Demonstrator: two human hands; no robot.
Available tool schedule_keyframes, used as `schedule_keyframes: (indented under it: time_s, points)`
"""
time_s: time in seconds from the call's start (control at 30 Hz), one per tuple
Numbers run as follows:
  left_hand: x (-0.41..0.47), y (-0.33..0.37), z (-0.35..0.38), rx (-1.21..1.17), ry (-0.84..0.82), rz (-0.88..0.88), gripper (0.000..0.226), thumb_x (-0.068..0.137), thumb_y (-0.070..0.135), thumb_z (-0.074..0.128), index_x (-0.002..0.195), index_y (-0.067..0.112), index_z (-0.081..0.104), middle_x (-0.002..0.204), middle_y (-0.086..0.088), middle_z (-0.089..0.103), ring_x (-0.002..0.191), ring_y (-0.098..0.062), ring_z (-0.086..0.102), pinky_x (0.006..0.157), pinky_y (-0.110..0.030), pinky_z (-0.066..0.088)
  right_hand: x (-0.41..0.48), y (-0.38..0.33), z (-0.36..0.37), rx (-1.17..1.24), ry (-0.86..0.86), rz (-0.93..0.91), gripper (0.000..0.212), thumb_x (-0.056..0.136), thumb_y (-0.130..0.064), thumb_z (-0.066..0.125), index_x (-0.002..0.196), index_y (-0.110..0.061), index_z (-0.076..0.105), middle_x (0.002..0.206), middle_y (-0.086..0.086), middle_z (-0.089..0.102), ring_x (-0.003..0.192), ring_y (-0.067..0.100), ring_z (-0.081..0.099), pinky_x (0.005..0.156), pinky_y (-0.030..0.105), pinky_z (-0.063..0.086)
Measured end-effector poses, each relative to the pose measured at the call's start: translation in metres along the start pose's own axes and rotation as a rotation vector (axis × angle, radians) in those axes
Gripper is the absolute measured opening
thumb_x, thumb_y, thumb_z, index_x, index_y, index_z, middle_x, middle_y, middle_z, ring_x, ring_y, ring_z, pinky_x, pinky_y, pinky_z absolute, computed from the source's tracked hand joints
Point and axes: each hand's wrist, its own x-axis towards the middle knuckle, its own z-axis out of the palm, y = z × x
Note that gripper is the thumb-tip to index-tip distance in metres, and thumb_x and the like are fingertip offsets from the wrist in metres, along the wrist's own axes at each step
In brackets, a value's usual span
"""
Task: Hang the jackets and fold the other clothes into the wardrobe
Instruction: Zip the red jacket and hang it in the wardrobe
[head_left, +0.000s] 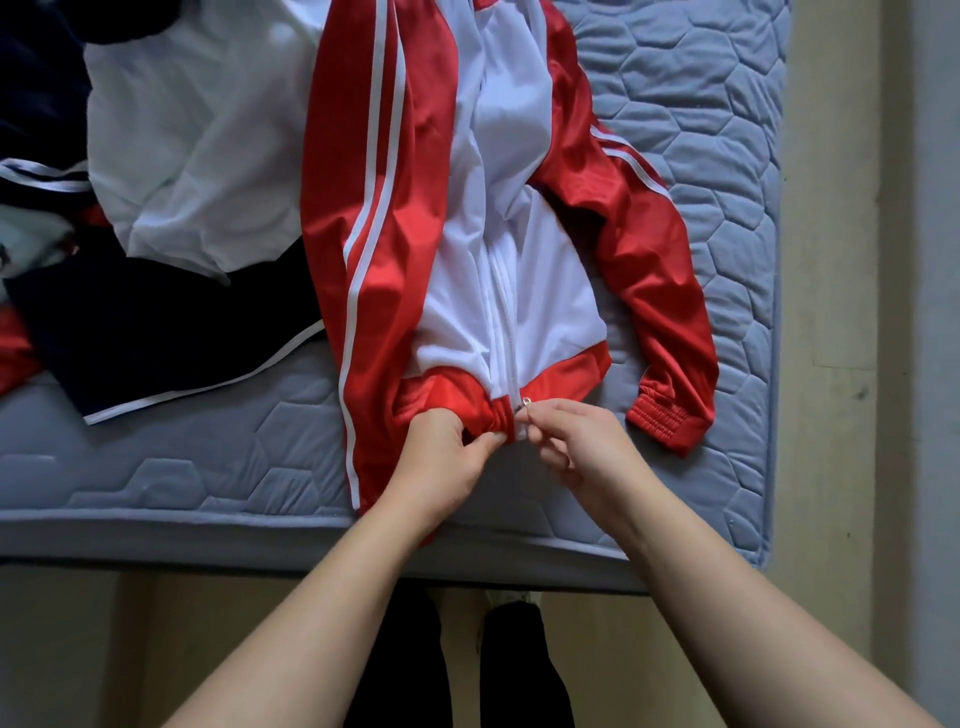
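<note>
- The mattress (701, 104) has its near edge just under both wrists. Its side edge lies well to the right of the right hand (582, 447), with floor (831, 467) beyond.
- Bare quilting spreads to the left of the left hand (447, 457). A dark garment (130, 338) and a white shirt (197, 156) lie farther up that side.
- The jacket (519, 291), red and white, lies flat on the mattress, stretching away from both hands. One sleeve passes under the left wrist, and the other's cuff (660, 421) sits near the right hand's outer side.
- Left hand: fingers curled, gripping the bunched red hem (452, 395) just beside the zip.
- Right hand: thumb and forefinger pinch the zip pull (526, 401) at the hem. The hands are nearly touching.
</note>
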Motion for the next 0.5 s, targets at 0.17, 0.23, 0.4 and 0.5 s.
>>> schedule_keyframes:
  time_s: [0.17,0.23,0.4,0.5]
  points:
    - [-0.01,-0.021,0.004,-0.003,0.144,-0.078,0.061,0.081,0.017,0.074,0.041,0.018,0.028,0.036,0.01,0.019,0.036,-0.01,0.02,0.039,-0.019,0.016,0.003,-0.01,0.02,0.023,0.012,0.025,0.019,0.086,-0.003,0.054,0.071,-0.006,0.065,0.052,-0.002,0.05,0.035,0.003,0.03,0.034,0.014,0.02]
    - [-0.008,-0.025,0.004,-0.044,0.173,-0.127,0.061,0.08,0.017,0.075,0.04,0.019,0.028,0.033,0.01,0.021,0.033,-0.01,0.023,0.039,-0.018,0.018,0.004,-0.01,0.026,0.065,0.019,0.029,0.02,0.087,-0.003,0.054,0.07,-0.007,0.064,0.054,-0.002,0.048,0.036,0.004,0.028,0.034,0.016,0.019]
    - [0.0,-0.022,0.001,-0.244,0.128,-0.145,0.015,0.085,0.018,0.07,0.096,0.009,0.071,0.089,-0.003,0.073,0.088,-0.017,0.068,0.081,-0.035,0.052,0.004,-0.017,0.032,-0.034,0.035,0.037,0.025,0.083,-0.003,0.054,0.06,-0.012,0.059,0.054,0.0,0.046,0.036,0.007,0.027,0.034,0.015,0.017]
    - [0.001,-0.014,0.006,-0.352,0.134,-0.152,0.016,0.081,0.019,0.074,0.095,0.011,0.071,0.089,-0.002,0.074,0.088,-0.015,0.069,0.079,-0.033,0.054,0.002,-0.025,0.034,-0.232,0.056,0.029,0.028,0.081,0.0,0.051,0.056,-0.011,0.053,0.044,-0.002,0.04,0.029,0.005,0.026,0.031,0.015,0.019]
